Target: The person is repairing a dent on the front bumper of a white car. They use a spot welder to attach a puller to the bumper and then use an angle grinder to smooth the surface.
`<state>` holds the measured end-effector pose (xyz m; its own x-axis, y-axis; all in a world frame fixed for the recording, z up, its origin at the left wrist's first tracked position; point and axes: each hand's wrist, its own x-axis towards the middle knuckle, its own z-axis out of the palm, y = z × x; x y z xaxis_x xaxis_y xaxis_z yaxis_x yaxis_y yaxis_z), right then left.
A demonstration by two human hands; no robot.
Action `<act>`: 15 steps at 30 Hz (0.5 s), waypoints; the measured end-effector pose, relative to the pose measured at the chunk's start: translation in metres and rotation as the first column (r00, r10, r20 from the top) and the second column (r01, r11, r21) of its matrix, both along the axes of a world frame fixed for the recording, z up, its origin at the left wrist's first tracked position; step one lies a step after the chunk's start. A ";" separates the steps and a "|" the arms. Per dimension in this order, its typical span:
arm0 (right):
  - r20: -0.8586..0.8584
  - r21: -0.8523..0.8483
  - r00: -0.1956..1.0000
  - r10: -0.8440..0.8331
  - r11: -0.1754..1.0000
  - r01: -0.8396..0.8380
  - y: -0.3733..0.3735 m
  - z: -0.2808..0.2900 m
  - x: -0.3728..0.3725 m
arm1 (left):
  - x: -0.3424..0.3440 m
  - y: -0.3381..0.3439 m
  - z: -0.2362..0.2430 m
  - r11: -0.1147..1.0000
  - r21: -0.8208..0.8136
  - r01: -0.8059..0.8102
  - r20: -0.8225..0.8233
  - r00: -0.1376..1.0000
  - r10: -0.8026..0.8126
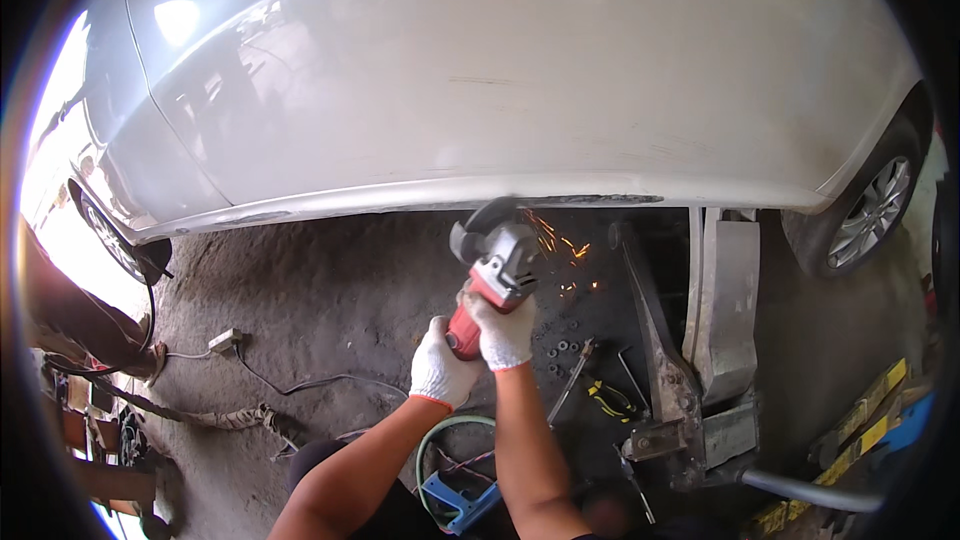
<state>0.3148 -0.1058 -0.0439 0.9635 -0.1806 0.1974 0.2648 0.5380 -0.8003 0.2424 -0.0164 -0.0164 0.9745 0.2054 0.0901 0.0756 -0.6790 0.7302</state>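
A red and grey angle grinder (478,312) is held in both my gloved hands. My left hand (443,368), in a white knit glove, closes round the rear of its red body. My right hand (503,330), gloved alike, grips it nearer the metal head. The guarded disc (488,217) meets the lower sill (560,202) of a silver car (480,90), where the paint is worn to dark metal. Orange sparks (562,245) fly off to the right of the disc. The exact contact point is blurred.
A metal floor jack (680,390) stands to the right under the car. Pliers (610,400), a long tool (572,380) and several nuts (562,347) lie on the concrete. A cable (300,385) crosses the floor at left. A blue-handled tool (460,502) with a green hose lies below my arms.
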 end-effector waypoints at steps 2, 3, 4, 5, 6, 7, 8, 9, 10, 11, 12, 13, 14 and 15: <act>0.057 -0.038 0.998 0.010 0.999 -0.008 0.004 -0.004 0.004 | -0.002 0.000 0.001 0.998 -0.054 -0.036 -0.006 0.999 0.036; 0.051 0.000 0.998 0.043 0.999 -0.044 0.005 -0.004 0.004 | -0.004 0.001 -0.001 0.999 -0.023 -0.046 -0.015 0.999 0.046; 0.046 0.038 0.996 0.076 0.996 -0.078 0.005 -0.003 0.003 | -0.005 0.001 -0.003 0.998 0.008 -0.056 -0.024 0.998 0.056; 0.023 0.074 0.997 0.072 0.995 -0.073 0.003 -0.004 0.001 | -0.005 0.000 -0.002 0.999 0.030 -0.043 -0.022 0.999 0.043; -0.005 0.105 0.997 0.075 0.992 -0.074 0.000 0.000 -0.001 | -0.006 -0.002 -0.001 0.998 0.046 -0.036 -0.025 0.999 0.037; 0.032 0.100 0.997 0.070 0.992 -0.073 -0.003 -0.001 -0.001 | -0.006 -0.003 0.000 0.998 0.063 -0.028 -0.028 0.999 0.030; 0.018 0.078 0.997 0.075 0.994 -0.076 -0.005 -0.003 0.001 | -0.005 -0.001 0.001 0.996 0.082 -0.031 -0.022 0.999 0.032; 0.013 0.117 0.996 0.094 0.989 -0.095 -0.007 0.001 0.002 | -0.003 -0.003 0.003 0.995 0.096 -0.028 -0.010 1.000 0.029; 0.008 0.156 0.994 0.113 0.981 -0.113 -0.008 0.004 0.001 | -0.003 -0.004 0.004 0.994 0.110 -0.026 0.001 1.000 0.027; 0.007 0.178 0.991 0.132 0.975 -0.131 -0.005 0.003 -0.001 | -0.006 -0.004 0.002 0.992 0.113 -0.048 -0.008 0.999 0.050; 0.015 0.207 0.989 0.148 0.967 -0.148 -0.001 0.004 0.000 | -0.007 -0.004 0.002 0.992 0.111 -0.061 -0.016 0.998 0.063; 0.035 0.176 0.985 0.168 0.969 -0.172 -0.002 0.004 -0.001 | -0.009 -0.003 0.002 0.991 0.110 -0.075 -0.023 0.997 0.078; 0.050 0.181 0.982 0.185 0.965 -0.191 -0.004 0.005 0.002 | -0.008 -0.004 0.003 0.990 0.108 -0.088 -0.031 0.995 0.092; 0.057 0.188 0.977 0.205 0.959 -0.212 -0.004 0.006 0.001 | -0.010 -0.004 0.005 0.991 0.094 -0.098 -0.055 0.993 0.104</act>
